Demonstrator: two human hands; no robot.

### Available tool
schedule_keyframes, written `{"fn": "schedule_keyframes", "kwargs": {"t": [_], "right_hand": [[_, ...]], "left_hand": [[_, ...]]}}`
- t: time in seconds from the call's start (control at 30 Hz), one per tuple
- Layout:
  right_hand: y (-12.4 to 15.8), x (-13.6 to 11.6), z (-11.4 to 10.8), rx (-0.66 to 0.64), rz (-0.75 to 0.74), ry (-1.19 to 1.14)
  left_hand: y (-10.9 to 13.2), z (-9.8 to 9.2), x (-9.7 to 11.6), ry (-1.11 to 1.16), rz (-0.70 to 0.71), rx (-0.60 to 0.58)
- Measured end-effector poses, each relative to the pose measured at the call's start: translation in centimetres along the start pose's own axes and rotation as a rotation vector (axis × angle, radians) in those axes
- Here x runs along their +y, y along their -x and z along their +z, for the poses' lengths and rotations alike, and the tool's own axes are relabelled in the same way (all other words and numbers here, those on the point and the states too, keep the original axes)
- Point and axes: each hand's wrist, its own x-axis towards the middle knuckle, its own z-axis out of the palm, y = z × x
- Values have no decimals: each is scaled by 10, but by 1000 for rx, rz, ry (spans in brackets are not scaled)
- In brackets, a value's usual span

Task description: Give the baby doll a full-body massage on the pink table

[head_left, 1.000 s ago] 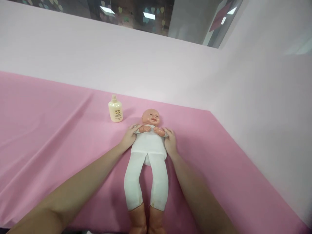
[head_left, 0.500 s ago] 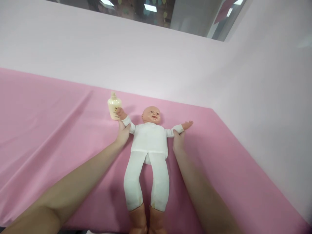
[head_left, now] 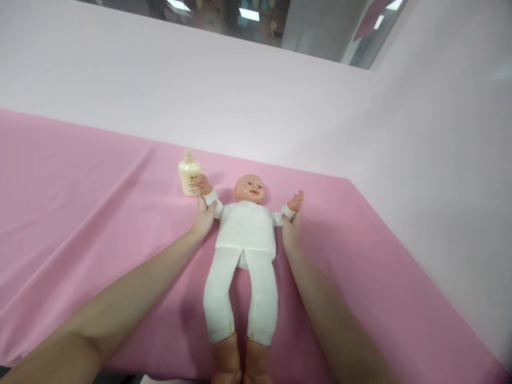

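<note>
A baby doll (head_left: 246, 234) in a white top and white trousers lies on its back on the pink cloth (head_left: 80, 213), head away from me. My left hand (head_left: 203, 220) grips the doll's forearm on the left side, near its wrist. My right hand (head_left: 290, 233) grips the doll's other forearm, which is bent upward. Both of the doll's arms are spread out to the sides. A cream lotion bottle (head_left: 189, 175) stands upright just behind the doll's raised hand on the left, touching or nearly touching it.
The pink cloth covers the whole table, with long folds on the left. A pale pink wall (head_left: 240, 106) rises behind the table and along the right side. The doll's bare feet (head_left: 240, 362) reach the table's near edge.
The doll's arms went from folded on its chest to spread wide in my hands. Since half a second ago, the arm in my right hand has bent upward and inward.
</note>
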Motion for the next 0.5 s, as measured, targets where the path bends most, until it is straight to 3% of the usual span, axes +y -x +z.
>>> {"fn": "schedule_keyframes", "kwargs": {"t": [0.1, 0.3, 0.37, 0.5], "right_hand": [[5, -8, 4, -117, 6, 54], [9, -11, 6, -302, -136, 191], [9, -10, 7, -295, -127, 200], [9, -8, 8, -192, -16, 155]], "left_hand": [[4, 3, 6, -150, 77, -121], [8, 7, 11, -306, 238, -391], [9, 8, 13, -314, 241, -387], [10, 8, 12, -282, 190, -263]]}}
